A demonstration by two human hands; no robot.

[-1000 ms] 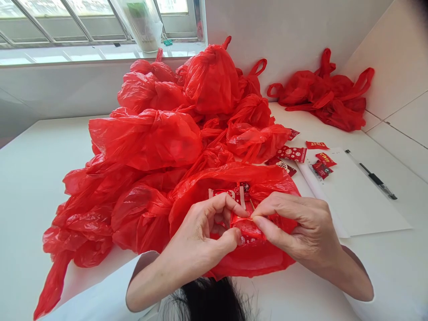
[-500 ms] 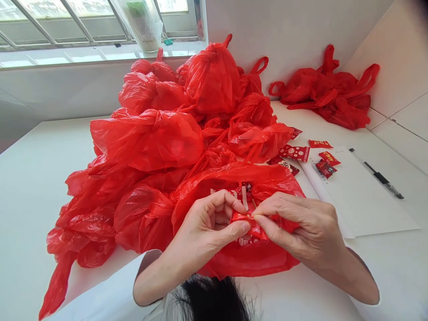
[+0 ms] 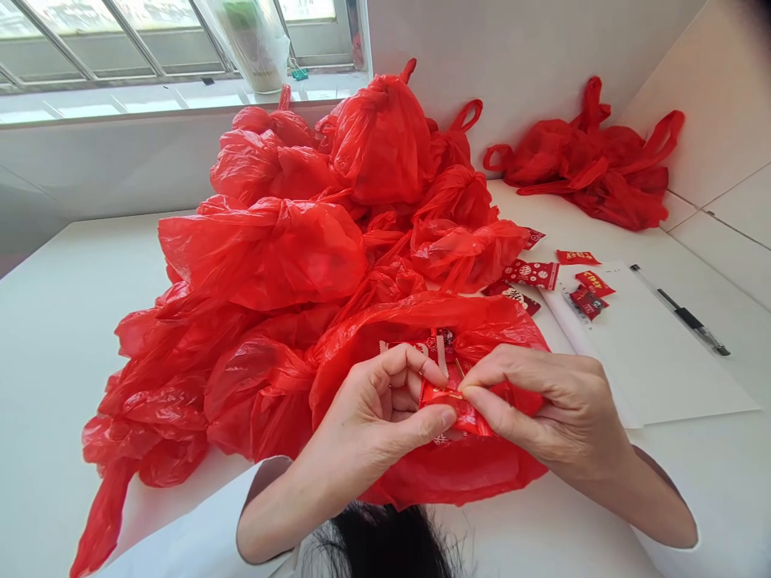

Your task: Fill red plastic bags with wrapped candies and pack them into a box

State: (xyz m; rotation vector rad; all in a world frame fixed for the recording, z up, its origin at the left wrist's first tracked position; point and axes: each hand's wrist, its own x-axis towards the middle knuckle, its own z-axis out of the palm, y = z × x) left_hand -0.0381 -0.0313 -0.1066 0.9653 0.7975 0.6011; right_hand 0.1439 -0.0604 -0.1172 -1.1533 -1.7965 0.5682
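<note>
My left hand (image 3: 377, 417) is closed at the fingertips on the left end of a small, shiny red wrapped candy (image 3: 463, 414). Thumb and forefinger of my right hand (image 3: 557, 401) pinch the candy's upper edge. Both hands are over the mouth of an open red plastic bag (image 3: 463, 478), lying on the white table (image 3: 84, 321). Inside the bag, below and behind my fingers, lie more red printed packets (image 3: 425, 348), partly covered. The wrapper's contents are hidden.
Tied red plastic bags (image 3: 271, 249) form a heap behind and to the left. On the right are loose red packets (image 3: 533, 274), white paper (image 3: 662, 353) and a black pen (image 3: 690, 319). Red cloth-like bags (image 3: 590, 168) lie against the wall. A plastic cup (image 3: 262, 48) stands on the windowsill.
Both hands have shifted very slightly to the right with the red candy, and more of its shiny front shows. The bags and loose packets lie as before.
</note>
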